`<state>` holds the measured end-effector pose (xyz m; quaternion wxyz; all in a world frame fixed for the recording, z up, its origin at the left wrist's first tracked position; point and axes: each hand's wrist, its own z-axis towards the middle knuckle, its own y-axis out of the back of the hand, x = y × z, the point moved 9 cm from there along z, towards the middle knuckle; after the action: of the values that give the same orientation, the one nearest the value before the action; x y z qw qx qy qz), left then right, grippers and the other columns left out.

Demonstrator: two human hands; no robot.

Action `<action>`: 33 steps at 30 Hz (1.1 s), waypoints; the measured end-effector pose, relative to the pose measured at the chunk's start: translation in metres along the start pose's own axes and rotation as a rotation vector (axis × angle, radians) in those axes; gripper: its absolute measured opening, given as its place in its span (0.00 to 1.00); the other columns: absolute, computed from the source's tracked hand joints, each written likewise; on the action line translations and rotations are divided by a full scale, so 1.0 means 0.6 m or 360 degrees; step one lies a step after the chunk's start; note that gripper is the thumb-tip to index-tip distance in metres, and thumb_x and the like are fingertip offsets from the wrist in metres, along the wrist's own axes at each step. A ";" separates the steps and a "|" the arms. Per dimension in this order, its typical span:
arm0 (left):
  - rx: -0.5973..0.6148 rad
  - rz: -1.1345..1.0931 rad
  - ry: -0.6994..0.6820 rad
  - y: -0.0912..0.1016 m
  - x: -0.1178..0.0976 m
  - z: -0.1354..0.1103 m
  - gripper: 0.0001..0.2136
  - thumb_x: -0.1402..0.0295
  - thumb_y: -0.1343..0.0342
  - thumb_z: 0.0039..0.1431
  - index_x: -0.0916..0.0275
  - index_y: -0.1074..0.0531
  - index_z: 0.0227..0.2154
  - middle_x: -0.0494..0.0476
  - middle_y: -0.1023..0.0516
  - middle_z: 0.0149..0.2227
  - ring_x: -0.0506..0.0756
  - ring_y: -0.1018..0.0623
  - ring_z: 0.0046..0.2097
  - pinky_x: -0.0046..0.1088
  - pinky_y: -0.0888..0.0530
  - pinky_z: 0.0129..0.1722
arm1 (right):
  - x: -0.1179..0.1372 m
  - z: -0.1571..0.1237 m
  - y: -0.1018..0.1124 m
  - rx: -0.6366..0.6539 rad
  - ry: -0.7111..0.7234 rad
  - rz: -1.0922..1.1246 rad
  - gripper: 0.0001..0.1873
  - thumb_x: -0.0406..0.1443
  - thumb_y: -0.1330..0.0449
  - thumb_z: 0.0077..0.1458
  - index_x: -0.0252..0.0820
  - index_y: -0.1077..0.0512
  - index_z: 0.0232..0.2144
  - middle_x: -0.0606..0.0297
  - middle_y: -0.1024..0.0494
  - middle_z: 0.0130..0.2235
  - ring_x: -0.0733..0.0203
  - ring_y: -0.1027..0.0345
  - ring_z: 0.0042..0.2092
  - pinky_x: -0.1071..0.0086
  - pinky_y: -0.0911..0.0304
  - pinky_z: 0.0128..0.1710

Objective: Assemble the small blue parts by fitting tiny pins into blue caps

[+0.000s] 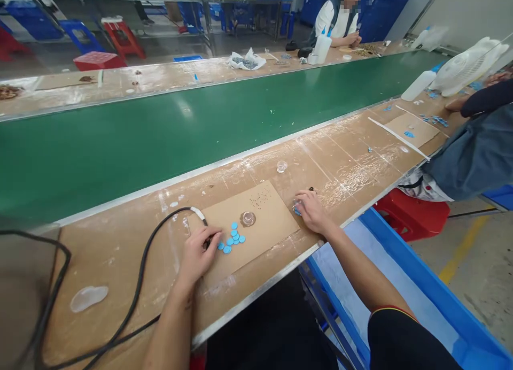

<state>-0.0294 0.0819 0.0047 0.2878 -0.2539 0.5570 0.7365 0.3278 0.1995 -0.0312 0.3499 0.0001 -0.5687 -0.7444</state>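
"What could be upset here?"

"The blue discs (227,249), loose on the cardboard sheet (272,223), might be scattered if brushed by the left hand (201,252) at the sheet's left edge, or if the black cable (142,268), looped left of the sheet, is tugged."

"How are the hands posed?"

"The left is angled inward, fingers curled together; whether anything is pinched cannot be told. The right hand (310,209) is arched past the sheet's right edge, fingers bent over small blue pieces (296,211); their grip is hidden."
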 end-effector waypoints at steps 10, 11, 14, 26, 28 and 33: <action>-0.0212 0.0061 -0.0354 0.024 -0.030 0.005 0.10 0.59 0.42 0.68 0.55 0.21 0.33 0.48 0.15 0.31 0.51 0.17 0.29 0.23 0.20 0.33 | -0.465 0.048 0.246 -0.0762 -0.1378 -0.0395 0.27 0.44 0.53 0.65 0.33 0.33 0.58 0.37 0.31 0.63 0.39 0.40 0.65 0.39 0.47 0.68; -0.0195 0.0066 -0.0373 0.024 -0.033 0.007 0.09 0.60 0.42 0.68 0.54 0.21 0.34 0.47 0.15 0.31 0.51 0.16 0.29 0.22 0.20 0.34 | -0.488 0.063 0.247 -0.0698 -0.1420 -0.0432 0.28 0.44 0.50 0.64 0.33 0.33 0.60 0.37 0.34 0.66 0.38 0.43 0.68 0.39 0.50 0.70; -0.0181 0.0070 -0.0360 0.025 -0.038 0.011 0.09 0.59 0.43 0.69 0.53 0.21 0.35 0.45 0.16 0.31 0.49 0.16 0.30 0.20 0.20 0.34 | -0.535 0.099 0.240 -0.0494 -0.1523 -0.0514 0.33 0.46 0.47 0.63 0.33 0.32 0.63 0.38 0.39 0.72 0.34 0.47 0.71 0.35 0.53 0.71; -0.0037 0.0005 -0.0046 0.001 -0.012 0.001 0.11 0.61 0.44 0.68 0.57 0.20 0.34 0.53 0.16 0.33 0.53 0.18 0.34 0.29 0.22 0.37 | -0.404 -0.016 0.181 0.0082 -0.1179 -0.0501 0.35 0.47 0.63 0.71 0.40 0.35 0.70 0.52 0.37 0.74 0.45 0.48 0.76 0.39 0.53 0.75; -0.0029 -0.0002 0.0019 -0.003 -0.003 0.000 0.12 0.59 0.45 0.68 0.57 0.20 0.33 0.54 0.16 0.33 0.54 0.19 0.33 0.31 0.22 0.37 | -0.339 -0.065 0.155 0.0126 -0.1016 -0.0505 0.35 0.48 0.63 0.71 0.43 0.35 0.70 0.54 0.37 0.74 0.45 0.47 0.76 0.39 0.50 0.74; -0.0024 -0.0059 0.0031 -0.008 0.007 0.000 0.11 0.59 0.43 0.65 0.56 0.20 0.32 0.54 0.18 0.31 0.55 0.22 0.32 0.35 0.24 0.37 | -0.136 -0.142 0.085 0.0169 -0.0456 -0.0524 0.32 0.47 0.61 0.72 0.50 0.33 0.69 0.57 0.31 0.71 0.47 0.42 0.73 0.42 0.47 0.72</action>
<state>-0.0291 0.0837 -0.0011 0.2940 -0.2736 0.5493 0.7328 0.4497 0.1644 -0.0507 0.1388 0.0057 -0.6432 -0.7530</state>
